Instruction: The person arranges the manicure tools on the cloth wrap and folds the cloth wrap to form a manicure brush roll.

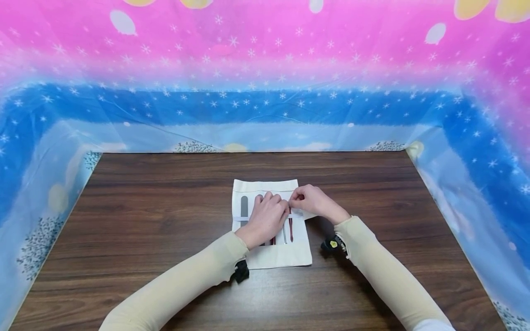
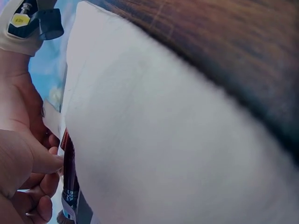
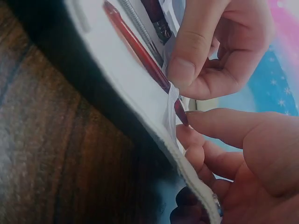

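Observation:
A white cloth tool case lies unfolded on the table, with a white elastic band across its tools. My right hand pinches the upper end of a slim red tool between thumb and fingers, where it pokes out past the band. The tool's lower part lies against the cloth at the case's right side. Beside it, my left hand pinches the band with thumb and forefinger. That hand hides much of the middle tools. A dark-handled brush with a metal ferrule shows in the left wrist view.
A grey flat tool with a rounded end sits under the band on the case's left. A thin metal rod lies beside the red tool. The brown wooden table is bordered by a patterned pink and blue curtain.

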### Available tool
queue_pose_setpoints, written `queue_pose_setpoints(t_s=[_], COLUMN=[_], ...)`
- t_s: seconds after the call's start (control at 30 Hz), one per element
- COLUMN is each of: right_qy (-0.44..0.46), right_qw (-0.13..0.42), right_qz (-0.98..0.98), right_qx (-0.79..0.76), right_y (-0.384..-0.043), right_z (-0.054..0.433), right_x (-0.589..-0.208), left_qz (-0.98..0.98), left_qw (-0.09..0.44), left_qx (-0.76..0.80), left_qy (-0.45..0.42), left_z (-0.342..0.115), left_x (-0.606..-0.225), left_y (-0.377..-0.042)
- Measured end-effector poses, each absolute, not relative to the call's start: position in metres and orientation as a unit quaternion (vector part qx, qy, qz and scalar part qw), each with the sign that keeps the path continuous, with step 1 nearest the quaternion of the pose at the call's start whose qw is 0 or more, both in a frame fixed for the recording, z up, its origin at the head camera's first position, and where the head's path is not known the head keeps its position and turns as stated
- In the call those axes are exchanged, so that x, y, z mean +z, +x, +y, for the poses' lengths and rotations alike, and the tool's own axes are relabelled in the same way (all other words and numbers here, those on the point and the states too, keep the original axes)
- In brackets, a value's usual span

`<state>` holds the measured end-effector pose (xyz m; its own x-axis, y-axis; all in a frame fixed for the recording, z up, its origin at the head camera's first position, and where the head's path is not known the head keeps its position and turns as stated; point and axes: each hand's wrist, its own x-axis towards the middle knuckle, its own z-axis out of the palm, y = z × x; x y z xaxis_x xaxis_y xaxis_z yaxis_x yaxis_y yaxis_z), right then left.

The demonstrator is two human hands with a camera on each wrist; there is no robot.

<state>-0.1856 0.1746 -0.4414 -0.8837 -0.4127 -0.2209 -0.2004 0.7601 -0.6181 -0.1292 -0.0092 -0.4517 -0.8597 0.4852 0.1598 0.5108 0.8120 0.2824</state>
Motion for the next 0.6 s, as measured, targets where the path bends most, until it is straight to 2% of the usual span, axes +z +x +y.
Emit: queue_pose_setpoints(t_s=[0.33, 0.47, 0.6], right_qy=[-0.168, -0.156, -0.146], right_qw=[0.180, 0.152, 0.101], right_qz=[0.922, 0.928, 0.936], right_qx=[-0.299, -0.302, -0.304], right_y=[-0.182, -0.181, -0.177], right_z=[0.176, 0.184, 0.192], right_x=[-0.442, -0.440, -0.436], left_qz=[-0.949, -0.944, -0.939], left_qw=[0.031, 0.020, 0.010], left_qx=[-0.167, -0.182, -0.196], left_qy=[-0.267, -0.276, -0.281], left_z=[-0.011, -0.018, -0.028], left_x=[-0.451, -0.449, -0.444], left_y=[-0.130, -0.132, -0.134])
